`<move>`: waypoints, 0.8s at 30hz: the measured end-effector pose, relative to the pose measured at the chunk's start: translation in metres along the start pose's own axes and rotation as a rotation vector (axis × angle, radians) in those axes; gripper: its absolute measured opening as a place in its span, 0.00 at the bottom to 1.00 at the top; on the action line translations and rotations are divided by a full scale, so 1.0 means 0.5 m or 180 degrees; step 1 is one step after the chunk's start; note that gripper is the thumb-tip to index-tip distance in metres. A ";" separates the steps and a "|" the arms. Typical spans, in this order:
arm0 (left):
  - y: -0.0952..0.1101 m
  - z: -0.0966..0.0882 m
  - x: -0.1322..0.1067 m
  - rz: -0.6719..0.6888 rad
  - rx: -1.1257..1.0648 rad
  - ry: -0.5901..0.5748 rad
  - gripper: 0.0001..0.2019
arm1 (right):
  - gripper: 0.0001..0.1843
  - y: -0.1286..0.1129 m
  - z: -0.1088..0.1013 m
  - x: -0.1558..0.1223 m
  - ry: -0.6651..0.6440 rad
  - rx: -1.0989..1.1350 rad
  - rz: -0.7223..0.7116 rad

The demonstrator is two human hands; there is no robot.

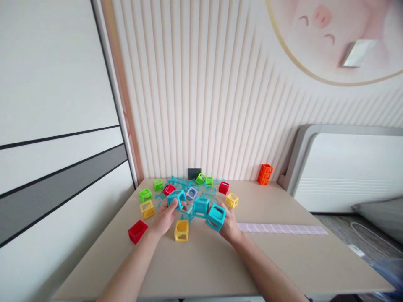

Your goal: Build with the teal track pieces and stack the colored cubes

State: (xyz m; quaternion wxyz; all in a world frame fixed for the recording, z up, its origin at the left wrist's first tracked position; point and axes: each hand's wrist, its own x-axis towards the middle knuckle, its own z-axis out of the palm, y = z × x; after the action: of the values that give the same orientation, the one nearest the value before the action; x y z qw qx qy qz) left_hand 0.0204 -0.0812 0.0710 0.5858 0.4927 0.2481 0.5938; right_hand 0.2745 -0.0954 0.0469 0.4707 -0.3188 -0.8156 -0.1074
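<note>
Head view, and from where I stand both hands are busy above the bench (277, 264). The left hand (164, 219) pinches a turquoise hollow cube (175, 198) between thumb and fingers. The right hand (229, 224) has its fingers curled behind the lower turquoise cube (215, 217), gripping it. At that one's upper left, between the two hands, is a middle turquoise cube (200, 207); I can't tell whether the pair is joined.

Beyond the hands spreads a jumble of translucent teal pieces (181, 182), with a periwinkle cube (192, 193) and a crimson cube (169, 189) among them. Closer in, a yellow cube (181, 230) sits between the forearms, and a red cube (137, 231) lies left of the left hand. Behind that come a second yellow cube (147, 209) and a green cube (145, 195). Past the right hand there's a third yellow cube (231, 200). Well off to the right, near the ribbed wall (189, 84), stands an orange cube stack (265, 174), while a lavender strip (282, 228) runs along the bench rightward from the right wrist.
</note>
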 end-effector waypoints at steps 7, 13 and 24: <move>0.017 0.015 0.010 0.0049 -0.0444 0.0600 0.18 | 0.18 0.072 -0.013 0.017 0.0503 -0.0136 0.1742; 0.011 0.018 0.004 0.0010 -0.0369 0.0335 0.19 | 0.24 0.084 -0.016 0.018 0.0191 -0.0311 0.2167; 0.002 0.018 0.002 -0.0050 -0.0284 0.0203 0.18 | 0.09 0.061 0.017 0.022 -0.0935 -0.0905 0.2281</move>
State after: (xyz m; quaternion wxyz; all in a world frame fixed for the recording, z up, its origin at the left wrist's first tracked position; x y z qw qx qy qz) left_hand 0.0280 -0.0829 0.0756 0.6036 0.4449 0.2438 0.6151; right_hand 0.2835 -0.0628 0.0477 0.3082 -0.6565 -0.6886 -0.0017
